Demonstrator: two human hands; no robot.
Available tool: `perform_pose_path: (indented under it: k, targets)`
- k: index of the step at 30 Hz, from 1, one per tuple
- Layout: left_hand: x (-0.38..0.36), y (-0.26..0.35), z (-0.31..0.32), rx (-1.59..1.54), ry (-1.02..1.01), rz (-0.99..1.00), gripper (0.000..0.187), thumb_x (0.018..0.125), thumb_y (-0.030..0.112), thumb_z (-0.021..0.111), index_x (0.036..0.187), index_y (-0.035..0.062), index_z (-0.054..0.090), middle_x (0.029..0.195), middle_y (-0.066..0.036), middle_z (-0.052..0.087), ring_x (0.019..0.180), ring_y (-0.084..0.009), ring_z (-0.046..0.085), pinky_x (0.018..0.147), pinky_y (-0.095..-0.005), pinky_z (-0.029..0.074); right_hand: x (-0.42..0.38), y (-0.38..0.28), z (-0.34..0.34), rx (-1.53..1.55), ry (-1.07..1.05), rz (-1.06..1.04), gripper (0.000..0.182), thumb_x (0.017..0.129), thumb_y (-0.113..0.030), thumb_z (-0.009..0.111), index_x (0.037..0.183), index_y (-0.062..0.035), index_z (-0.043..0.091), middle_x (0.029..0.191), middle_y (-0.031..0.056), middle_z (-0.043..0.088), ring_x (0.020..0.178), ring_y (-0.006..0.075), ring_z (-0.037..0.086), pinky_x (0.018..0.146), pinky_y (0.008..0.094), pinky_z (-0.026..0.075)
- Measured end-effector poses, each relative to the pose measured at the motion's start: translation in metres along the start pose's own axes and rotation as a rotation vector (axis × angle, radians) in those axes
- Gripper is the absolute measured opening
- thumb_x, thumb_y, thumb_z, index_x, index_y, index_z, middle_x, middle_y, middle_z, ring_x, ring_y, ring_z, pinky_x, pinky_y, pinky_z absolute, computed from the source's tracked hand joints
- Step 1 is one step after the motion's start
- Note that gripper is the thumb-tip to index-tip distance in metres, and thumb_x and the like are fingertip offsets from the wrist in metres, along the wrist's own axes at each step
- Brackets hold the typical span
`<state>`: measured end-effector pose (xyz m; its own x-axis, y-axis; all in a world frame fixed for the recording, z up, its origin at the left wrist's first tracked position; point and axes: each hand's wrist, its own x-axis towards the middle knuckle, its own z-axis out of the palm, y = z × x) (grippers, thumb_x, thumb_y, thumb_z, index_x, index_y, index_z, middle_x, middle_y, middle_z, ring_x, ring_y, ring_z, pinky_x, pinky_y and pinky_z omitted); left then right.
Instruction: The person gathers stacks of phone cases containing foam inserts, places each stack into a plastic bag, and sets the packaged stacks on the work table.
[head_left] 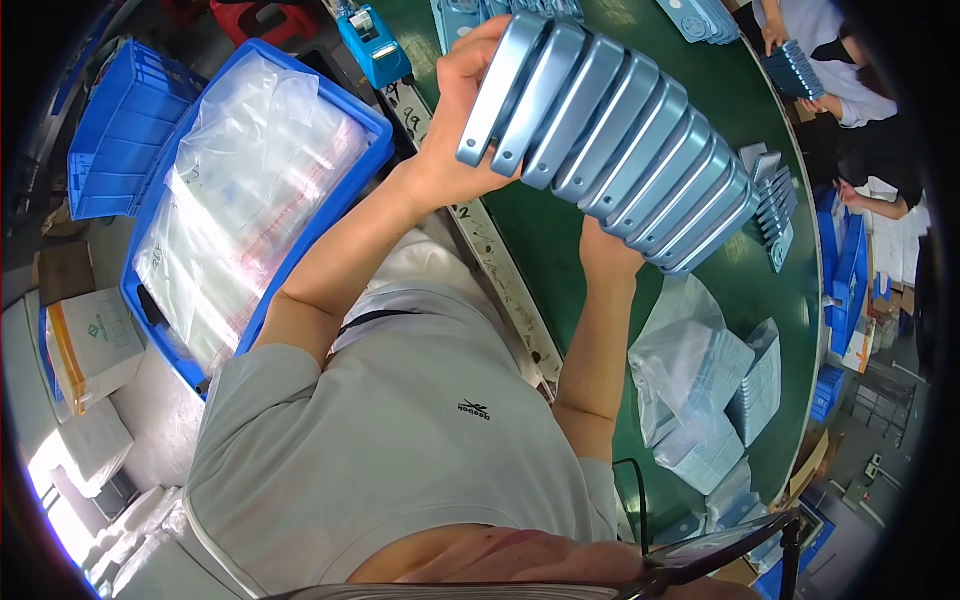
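A fanned row of several light-blue metal cases (610, 140) is held up over the green table (545, 250). My left hand (450, 130) grips the near end of the row, fingers wrapped round the first case. My right hand (605, 252) is under the far half of the row and supports it from below; its fingers are hidden behind the cases. Both forearms reach up from my grey shirt.
A blue crate (360, 105) full of clear plastic bags stands at the left, with a second blue crate (125, 120) behind it. A blue tape dispenser (372, 40), a small stack of cases (775, 205) and bagged stacks (700, 390) lie on the table. A co-worker's hands (800, 70) hold another stack at the top right.
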<state>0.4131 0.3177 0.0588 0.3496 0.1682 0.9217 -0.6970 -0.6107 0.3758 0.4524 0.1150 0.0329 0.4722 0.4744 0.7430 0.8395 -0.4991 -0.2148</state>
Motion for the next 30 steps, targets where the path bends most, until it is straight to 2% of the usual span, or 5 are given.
perform_pose_path:
  k: [4,6,11,19,30]
  targets:
    - [0.003,0.006,0.001,-0.089,-0.001,-0.038,0.081,0.073,0.016,0.085,0.130,0.0044,0.029,0.139,-0.023,0.040,0.131,-0.0358,0.041,0.105,-0.0453,0.037,0.003,-0.002,0.002,0.219,0.064,0.075,0.019,0.086,-0.017,0.065,0.103,-0.0089,0.067,0.097,0.0095,0.065,0.086,0.0316,0.063,0.068,0.0456,0.050]
    - [0.009,0.010,0.005,-0.015,0.093,-0.123,0.038,0.090,0.024,0.064,0.117,0.0016,0.049,0.125,-0.018,0.054,0.116,-0.0300,0.053,0.096,-0.0393,0.044,-0.009,0.008,0.012,0.501,0.013,0.174,0.037,0.085,-0.009,0.070,0.120,-0.0030,0.059,0.115,0.0097,0.062,0.106,0.0274,0.059,0.089,0.0409,0.046]
    - [0.008,0.034,-0.020,0.391,-0.368,-0.189,0.093,0.071,0.040,0.088,0.135,0.0017,0.033,0.131,-0.024,0.047,0.116,-0.0401,0.053,0.095,-0.0456,0.047,0.018,0.001,-0.008,0.744,0.121,0.203,0.048,0.078,-0.007,0.079,0.120,0.0012,0.055,0.116,0.0095,0.059,0.104,0.0191,0.058,0.091,0.0335,0.046]
    - [-0.033,0.001,0.060,0.149,-0.715,-1.103,0.085,0.079,0.057,0.071,0.121,-0.0102,0.038,0.092,-0.026,0.068,0.085,-0.0401,0.069,0.076,-0.0437,0.055,0.001,0.045,-0.029,0.163,-0.384,0.810,0.082,0.079,-0.052,0.073,0.132,0.0067,0.049,0.117,0.0252,0.060,0.109,0.0379,0.061,0.090,0.0437,0.049]
    - [-0.058,-0.051,0.095,0.123,-0.925,-1.207,0.090,0.077,0.065,0.065,0.120,-0.0124,0.050,0.103,-0.024,0.068,0.098,-0.0361,0.068,0.088,-0.0406,0.052,-0.040,0.079,0.004,0.206,-0.414,0.847,0.093,0.078,-0.049,0.072,0.141,0.0083,0.035,0.131,0.0255,0.051,0.121,0.0397,0.052,0.096,0.0458,0.046]
